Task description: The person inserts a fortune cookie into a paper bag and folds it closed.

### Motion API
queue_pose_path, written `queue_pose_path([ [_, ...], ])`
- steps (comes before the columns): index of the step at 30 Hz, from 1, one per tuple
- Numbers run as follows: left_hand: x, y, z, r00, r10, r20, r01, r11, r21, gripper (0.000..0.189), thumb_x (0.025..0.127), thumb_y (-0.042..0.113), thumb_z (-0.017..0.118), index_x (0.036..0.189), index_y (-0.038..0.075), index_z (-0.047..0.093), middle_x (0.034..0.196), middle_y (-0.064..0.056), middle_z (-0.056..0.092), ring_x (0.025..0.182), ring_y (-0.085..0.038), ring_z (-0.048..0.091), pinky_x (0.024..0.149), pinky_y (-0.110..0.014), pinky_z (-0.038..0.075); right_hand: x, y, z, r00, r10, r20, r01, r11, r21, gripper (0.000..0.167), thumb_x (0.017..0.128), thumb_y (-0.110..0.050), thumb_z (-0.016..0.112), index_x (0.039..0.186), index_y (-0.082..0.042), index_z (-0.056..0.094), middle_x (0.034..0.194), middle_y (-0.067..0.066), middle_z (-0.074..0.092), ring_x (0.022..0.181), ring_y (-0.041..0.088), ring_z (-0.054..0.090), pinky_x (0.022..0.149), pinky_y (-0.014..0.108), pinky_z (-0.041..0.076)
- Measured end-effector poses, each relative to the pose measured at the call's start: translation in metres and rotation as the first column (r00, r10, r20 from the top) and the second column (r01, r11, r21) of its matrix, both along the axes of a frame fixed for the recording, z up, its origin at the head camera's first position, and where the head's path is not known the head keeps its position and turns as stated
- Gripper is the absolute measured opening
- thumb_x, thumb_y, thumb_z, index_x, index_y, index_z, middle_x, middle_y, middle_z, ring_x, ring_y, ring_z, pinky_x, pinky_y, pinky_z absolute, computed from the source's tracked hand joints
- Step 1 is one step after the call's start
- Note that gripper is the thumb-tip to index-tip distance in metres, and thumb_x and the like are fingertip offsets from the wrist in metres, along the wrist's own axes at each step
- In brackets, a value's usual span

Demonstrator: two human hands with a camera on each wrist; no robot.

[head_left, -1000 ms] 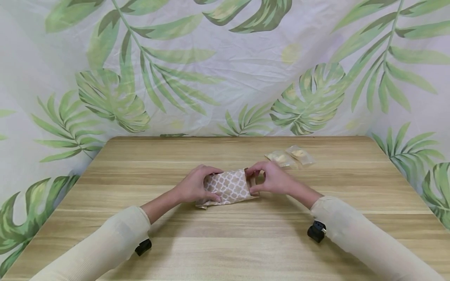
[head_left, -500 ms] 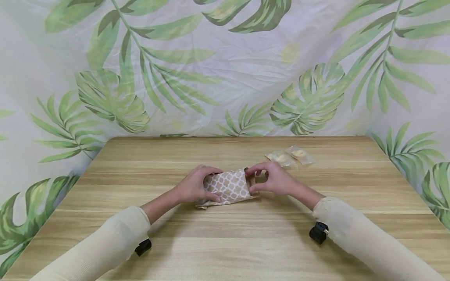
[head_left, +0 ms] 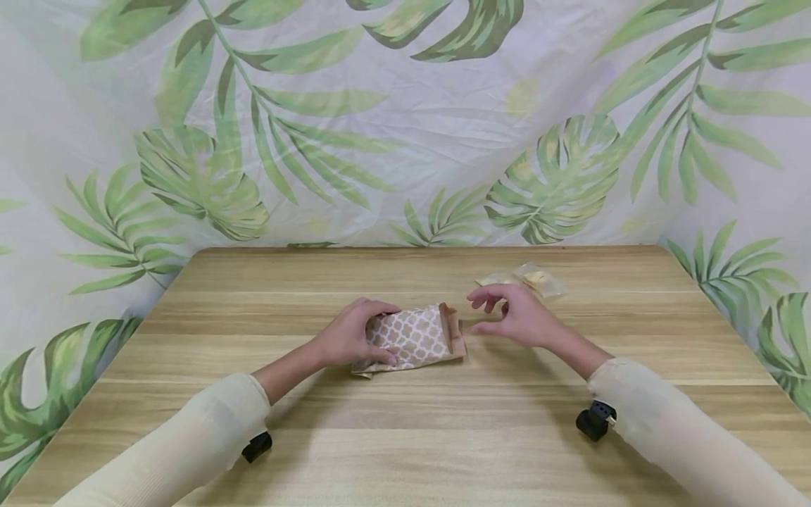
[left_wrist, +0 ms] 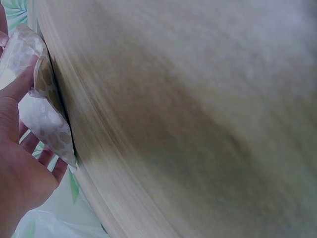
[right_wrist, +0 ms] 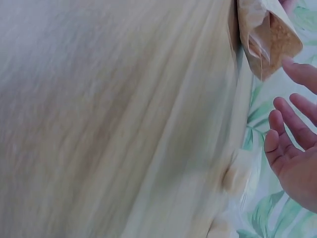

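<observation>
A brown paper bag (head_left: 415, 336) with a white lattice print lies on its side at mid-table, its mouth facing right. My left hand (head_left: 345, 332) grips its closed end, thumb on the near side and fingers on the far side. To the right of the mouth, my right hand (head_left: 522, 317) hovers with loosely bent fingers and holds nothing. The right wrist view looks into the bag's mouth (right_wrist: 280, 42), where some clear plastic shows. Just behind the right hand lie two clear packets, the right packet (head_left: 541, 279) with a pale piece inside and the left packet (head_left: 495, 279) partly hidden.
The wood-grain table (head_left: 405, 451) ends at a leaf-printed cloth (head_left: 405, 141), which hangs behind it and at both sides. A small black camera (head_left: 595, 421) hangs under the right sleeve, another black camera (head_left: 257, 447) under the left.
My right hand has drawn out of the bag's mouth and moved right and slightly back, its fingers spreading apart. The left hand and the bag have stayed in place.
</observation>
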State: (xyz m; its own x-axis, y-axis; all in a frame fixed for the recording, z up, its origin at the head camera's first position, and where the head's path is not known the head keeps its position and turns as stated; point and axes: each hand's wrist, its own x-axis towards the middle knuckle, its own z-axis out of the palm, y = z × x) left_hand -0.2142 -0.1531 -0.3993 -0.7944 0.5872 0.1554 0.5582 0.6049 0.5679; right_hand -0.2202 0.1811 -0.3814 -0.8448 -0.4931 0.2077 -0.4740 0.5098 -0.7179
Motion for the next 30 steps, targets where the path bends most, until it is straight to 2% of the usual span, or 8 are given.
queue_pose_path([
  [3,0.000,0.000,-0.001,1.000,0.001,-0.001,-0.001,1.000,0.001,0.083,0.067,0.030,0.100,0.136,0.001,0.065,0.132,-0.012,0.068,0.114,-0.028,0.058,0.100,-0.048,0.049,0.000,0.005,0.002,0.999,-0.035,-0.005,0.035,0.999,0.006,0.048,0.079,-0.009,0.090,0.120,0.006,0.070,0.106,0.020,0.073,0.091,0.036,0.064,0.069,0.029,0.049],
  [7,0.000,0.000,-0.001,1.000,-0.001,-0.006,0.001,1.000,0.003,0.082,0.067,0.030,0.100,0.136,0.001,0.065,0.132,-0.012,0.068,0.115,-0.029,0.059,0.100,-0.049,0.049,-0.002,0.012,0.006,0.995,-0.085,-0.060,0.086,0.996,0.024,0.043,0.080,-0.005,0.089,0.117,0.005,0.071,0.105,0.019,0.073,0.090,0.035,0.066,0.068,0.029,0.050],
  [10,0.000,0.000,-0.001,1.000,-0.003,-0.007,0.003,1.000,0.002,0.082,0.067,0.029,0.100,0.136,0.001,0.065,0.132,-0.012,0.068,0.114,-0.029,0.059,0.100,-0.048,0.049,-0.004,0.017,0.009,0.988,-0.124,-0.095,0.128,0.991,0.038,0.039,0.080,-0.003,0.088,0.115,0.004,0.072,0.104,0.019,0.074,0.089,0.034,0.067,0.068,0.031,0.051],
  [16,0.000,-0.001,-0.002,1.000,-0.002,-0.009,0.002,1.000,0.005,0.082,0.067,0.030,0.100,0.136,0.001,0.065,0.132,-0.012,0.068,0.113,-0.028,0.059,0.099,-0.048,0.050,-0.006,0.022,0.009,0.982,-0.167,-0.092,0.173,0.983,0.057,0.039,0.081,0.000,0.086,0.116,0.005,0.071,0.108,0.021,0.073,0.091,0.033,0.069,0.075,0.042,0.054],
  [21,-0.001,-0.002,-0.003,1.000,-0.002,-0.010,0.002,1.000,0.003,0.083,0.067,0.031,0.100,0.136,0.002,0.065,0.132,-0.011,0.068,0.113,-0.027,0.059,0.099,-0.047,0.050,-0.007,0.024,0.008,0.972,-0.214,-0.094,0.222,0.970,0.094,0.036,0.084,0.000,0.082,0.117,0.007,0.070,0.111,0.023,0.071,0.091,0.031,0.068,0.073,0.038,0.051],
  [25,-0.002,-0.002,-0.004,1.000,-0.005,-0.010,0.005,1.000,0.005,0.083,0.067,0.032,0.100,0.136,0.001,0.065,0.132,-0.011,0.068,0.113,-0.027,0.059,0.099,-0.048,0.050,-0.010,0.025,0.008,0.961,-0.234,-0.146,0.253,0.958,0.132,0.032,0.087,0.001,0.076,0.118,0.008,0.071,0.110,0.023,0.071,0.094,0.034,0.067,0.074,0.038,0.050],
  [30,-0.001,-0.002,-0.004,1.000,-0.002,-0.007,0.002,1.000,0.005,0.083,0.067,0.032,0.100,0.136,0.002,0.065,0.133,-0.011,0.068,0.113,-0.027,0.059,0.099,-0.048,0.050,-0.016,0.025,0.009,0.953,-0.237,-0.189,0.268,0.950,0.163,0.030,0.089,0.005,0.067,0.119,0.009,0.070,0.113,0.025,0.072,0.103,0.039,0.068,0.079,0.046,0.054],
])
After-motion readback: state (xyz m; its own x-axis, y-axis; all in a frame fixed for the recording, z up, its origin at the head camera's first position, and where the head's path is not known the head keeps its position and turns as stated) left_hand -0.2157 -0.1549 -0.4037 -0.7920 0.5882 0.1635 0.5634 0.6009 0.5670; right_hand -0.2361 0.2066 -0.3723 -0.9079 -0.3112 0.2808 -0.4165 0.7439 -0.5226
